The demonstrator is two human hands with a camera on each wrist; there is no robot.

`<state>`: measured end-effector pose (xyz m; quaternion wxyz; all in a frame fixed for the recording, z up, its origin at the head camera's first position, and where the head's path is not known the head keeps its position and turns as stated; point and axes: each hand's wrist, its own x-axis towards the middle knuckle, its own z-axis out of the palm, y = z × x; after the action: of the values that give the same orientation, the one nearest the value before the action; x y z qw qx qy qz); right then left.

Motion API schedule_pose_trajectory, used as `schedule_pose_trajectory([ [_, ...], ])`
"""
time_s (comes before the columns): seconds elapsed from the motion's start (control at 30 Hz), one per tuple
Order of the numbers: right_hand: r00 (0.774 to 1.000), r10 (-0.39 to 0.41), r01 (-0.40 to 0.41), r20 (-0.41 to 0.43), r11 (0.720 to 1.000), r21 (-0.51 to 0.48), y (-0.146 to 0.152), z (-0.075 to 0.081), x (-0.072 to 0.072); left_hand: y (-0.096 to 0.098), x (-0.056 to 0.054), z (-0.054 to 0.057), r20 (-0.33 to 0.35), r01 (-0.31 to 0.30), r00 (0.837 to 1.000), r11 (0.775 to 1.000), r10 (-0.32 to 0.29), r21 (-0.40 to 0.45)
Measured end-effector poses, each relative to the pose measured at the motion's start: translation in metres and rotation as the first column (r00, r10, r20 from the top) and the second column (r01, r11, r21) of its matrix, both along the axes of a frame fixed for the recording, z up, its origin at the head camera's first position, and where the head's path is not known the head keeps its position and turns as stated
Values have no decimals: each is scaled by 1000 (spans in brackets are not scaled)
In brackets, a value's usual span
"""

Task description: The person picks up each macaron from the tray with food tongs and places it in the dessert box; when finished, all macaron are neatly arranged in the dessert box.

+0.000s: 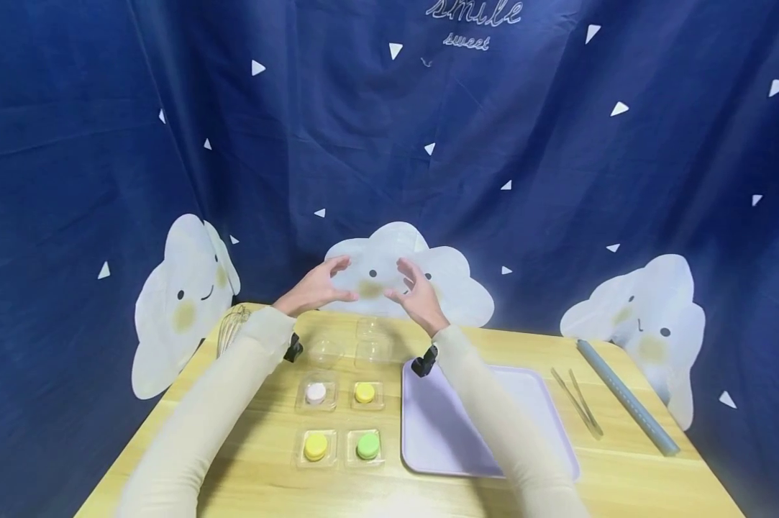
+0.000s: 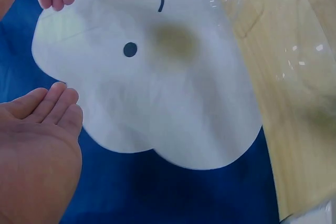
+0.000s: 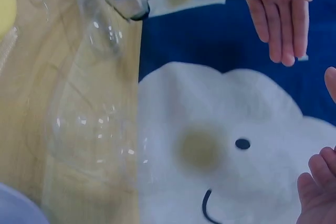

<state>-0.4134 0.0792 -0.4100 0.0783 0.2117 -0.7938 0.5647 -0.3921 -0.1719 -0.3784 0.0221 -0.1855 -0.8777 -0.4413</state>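
Note:
Raised over the table's far edge, my left hand (image 1: 318,286) and my right hand (image 1: 420,296) face each other with a gap between them. Both have relaxed fingers and hold nothing. Below them stand several clear plastic domes (image 1: 371,351). Closer to me are small round macaron-like pieces in clear square trays: a pale pink one (image 1: 315,393), a yellow one (image 1: 365,392), another yellow one (image 1: 315,447) and a green one (image 1: 367,446). In the left wrist view, the left palm (image 2: 39,161) shows with straight fingers.
A lavender tray (image 1: 531,403) lies under my right forearm. To its right are metal tongs (image 1: 580,406) and a blue-grey rod (image 1: 629,398). A wire whisk (image 1: 232,327) lies at the far left, partly behind my left sleeve. A dark blue curtain (image 1: 363,129) hangs behind the table.

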Motion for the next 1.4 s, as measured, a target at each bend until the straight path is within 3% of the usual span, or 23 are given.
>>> schedule_pose_trajectory([
  [0.23,993,-40,44,115,999,-33,10,-15,-16,13,-18,-14,71,-35,997,999,35,9],
  [0.4,984,-58,67,166,997,-48,13,-28,-24,23,-26,-24,146,-29,989,1000,29,-6],
  [0.6,972,-80,84,220,996,-9,12,-49,-29,35,-30,-35,212,-48,975,997,60,-60],
  [0.77,958,-91,78,272,995,59,9,-66,-27,43,-36,-52,244,-54,967,995,73,-81],
  [0.93,951,-73,32,301,990,138,6,-78,-25,47,-37,-67,291,-45,955,998,59,-53],
  [1.13,932,-24,-33,362,988,148,0,-84,-25,53,-35,-76,352,0,936,1000,0,0],
  [1.27,927,-14,-60,374,980,188,-3,-86,-26,54,-32,-78,378,-1,926,1000,9,-21],
  [1.4,925,-23,-67,379,973,221,-4,-90,-26,53,-30,-80,402,-29,914,996,59,-80],
])
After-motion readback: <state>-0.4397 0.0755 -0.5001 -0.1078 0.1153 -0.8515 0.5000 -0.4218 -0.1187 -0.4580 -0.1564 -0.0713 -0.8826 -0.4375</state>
